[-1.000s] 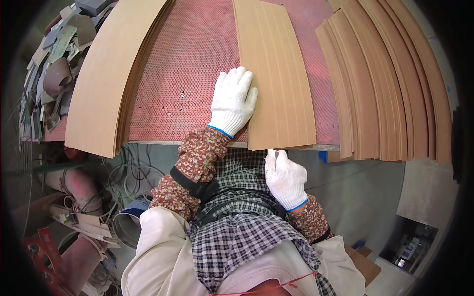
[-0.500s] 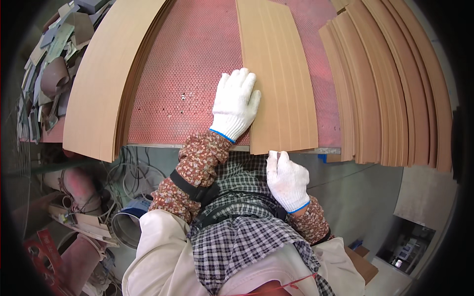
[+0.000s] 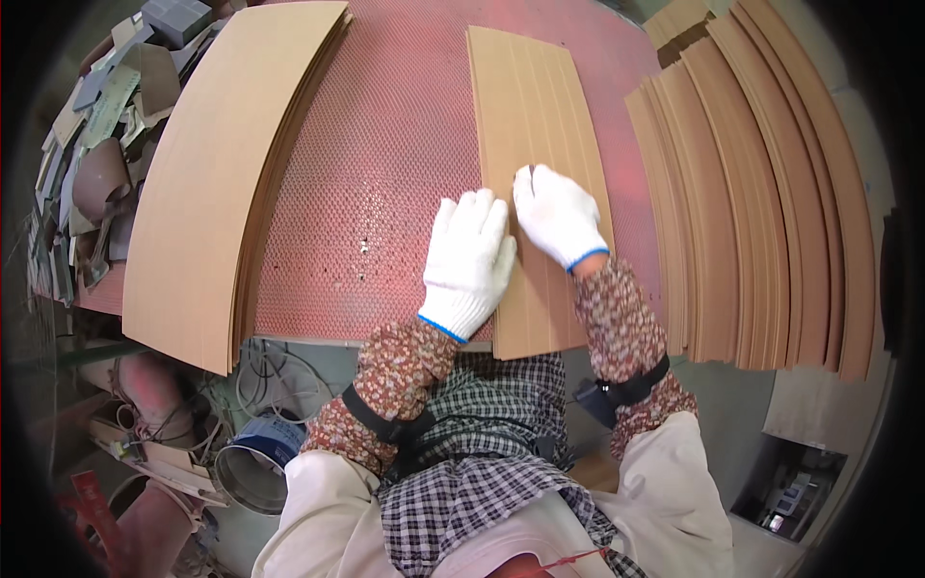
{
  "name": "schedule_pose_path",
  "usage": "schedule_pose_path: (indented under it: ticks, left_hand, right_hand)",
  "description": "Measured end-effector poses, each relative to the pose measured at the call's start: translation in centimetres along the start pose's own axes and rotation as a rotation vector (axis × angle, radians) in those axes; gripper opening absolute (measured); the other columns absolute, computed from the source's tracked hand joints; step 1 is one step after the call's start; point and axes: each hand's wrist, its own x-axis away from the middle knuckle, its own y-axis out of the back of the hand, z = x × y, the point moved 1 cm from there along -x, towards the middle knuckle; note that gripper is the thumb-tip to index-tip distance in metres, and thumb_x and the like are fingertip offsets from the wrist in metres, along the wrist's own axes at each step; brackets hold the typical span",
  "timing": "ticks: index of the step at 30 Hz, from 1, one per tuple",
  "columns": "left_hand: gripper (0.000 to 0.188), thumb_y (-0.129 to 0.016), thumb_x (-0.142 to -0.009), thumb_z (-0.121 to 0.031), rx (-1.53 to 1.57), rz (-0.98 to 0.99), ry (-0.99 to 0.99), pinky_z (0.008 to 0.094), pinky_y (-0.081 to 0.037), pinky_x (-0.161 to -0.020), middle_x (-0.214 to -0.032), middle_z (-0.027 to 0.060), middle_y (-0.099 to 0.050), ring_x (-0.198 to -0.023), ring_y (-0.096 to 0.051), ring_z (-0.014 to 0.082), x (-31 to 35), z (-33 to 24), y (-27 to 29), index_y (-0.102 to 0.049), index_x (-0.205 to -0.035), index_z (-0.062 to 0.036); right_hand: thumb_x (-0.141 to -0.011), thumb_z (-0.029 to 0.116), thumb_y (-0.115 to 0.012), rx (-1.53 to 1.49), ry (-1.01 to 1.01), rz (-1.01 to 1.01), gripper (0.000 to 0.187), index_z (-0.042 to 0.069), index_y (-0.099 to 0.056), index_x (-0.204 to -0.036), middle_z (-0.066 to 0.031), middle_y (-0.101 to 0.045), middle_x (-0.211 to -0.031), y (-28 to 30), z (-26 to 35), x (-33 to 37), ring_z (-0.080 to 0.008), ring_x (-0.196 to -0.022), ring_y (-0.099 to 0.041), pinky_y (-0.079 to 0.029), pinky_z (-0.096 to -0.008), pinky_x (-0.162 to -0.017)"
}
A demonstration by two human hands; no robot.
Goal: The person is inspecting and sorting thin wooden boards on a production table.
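Note:
A long light-brown wood-grain board (image 3: 530, 101) lies lengthwise in front of me on the table. Flat on its left edge rests my left hand (image 3: 467, 258) in a white knit glove, fingers stretched forward. My right hand (image 3: 559, 214), gloved alike, is closed over the board's middle, just right of the left hand. Something small and dark shows at its fingertips, too little of it to name.
The table has a red, mesh-textured top (image 3: 356, 183). A stack of boards (image 3: 226, 144) lies at left, and several leaning stacks (image 3: 742, 212) stand at right. Mixed offcuts (image 3: 120, 106) are heaped far left. Below are a metal bucket (image 3: 260, 467) and cables (image 3: 279, 380).
My right hand has moved forward from the board's near end to its middle, staying closed. The left hand still lies on the left edge. The whole view has shifted slightly.

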Motion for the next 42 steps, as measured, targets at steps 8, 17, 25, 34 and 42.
schedule_pose_path:
  ticks: [8,17,25,34,42]
  left_hand:
    - [0.056,-0.077,-0.087,-0.009,0.084,0.087,0.050,0.0579,-0.038,-0.122,-0.142,0.0254,-0.062,-0.138,-0.056,0.0437,1.1,-3.9,1.3,-0.061,-0.139,0.0048]
    - [0.062,-0.082,-0.079,-0.010,0.122,0.207,0.019,0.0591,-0.041,-0.118,-0.141,0.0256,-0.062,-0.135,-0.057,0.0447,5.0,-5.9,-2.4,-0.061,-0.136,0.0054]
    - [0.063,-0.082,-0.076,-0.009,0.009,0.142,0.018,0.0574,-0.043,-0.114,-0.138,0.0228,-0.062,-0.132,-0.058,0.0424,5.4,-5.9,-2.5,-0.061,-0.134,0.0042]
    - [0.059,-0.079,-0.079,-0.008,0.051,0.044,0.002,0.0573,-0.042,-0.115,-0.137,0.0225,-0.063,-0.132,-0.059,0.0417,2.8,-5.9,-1.0,-0.061,-0.133,0.0045]
    - [0.051,-0.077,-0.085,-0.010,0.036,-0.008,-0.025,0.0583,-0.041,-0.119,-0.137,0.0241,-0.065,-0.135,-0.059,0.0424,5.8,-5.9,-1.4,-0.063,-0.132,0.0036]
  right_hand:
    - [-0.103,0.038,-0.048,0.032,-0.091,0.048,0.045,0.008,-0.078,-0.117,-0.0240,-0.076,-0.123,3.9,-1.7,-12.3,-0.0483,-0.116,-0.071,-0.055,-0.0597,-0.099]
    - [-0.103,0.039,-0.048,0.033,-0.118,0.021,0.051,0.002,-0.076,-0.124,-0.0274,-0.071,-0.133,1.8,-9.7,-19.9,-0.0489,-0.125,-0.067,-0.052,-0.0560,-0.108]
    - [-0.101,0.034,-0.049,-0.096,0.061,0.089,0.051,-0.006,-0.075,-0.118,-0.0329,-0.070,-0.127,2.9,-7.4,-27.5,-0.0515,-0.122,-0.066,-0.052,-0.0540,-0.105]
    - [-0.102,0.036,-0.051,0.056,0.051,0.022,0.046,0.002,-0.077,-0.120,-0.0285,-0.073,-0.126,7.3,-3.0,-22.8,-0.0490,-0.120,-0.069,-0.054,-0.0541,-0.104]
    - [-0.106,0.041,-0.045,-0.022,-0.054,-0.015,0.048,0.007,-0.076,-0.118,-0.0241,-0.076,-0.123,2.9,-3.9,-6.1,-0.0464,-0.116,-0.071,-0.055,-0.0558,-0.101]
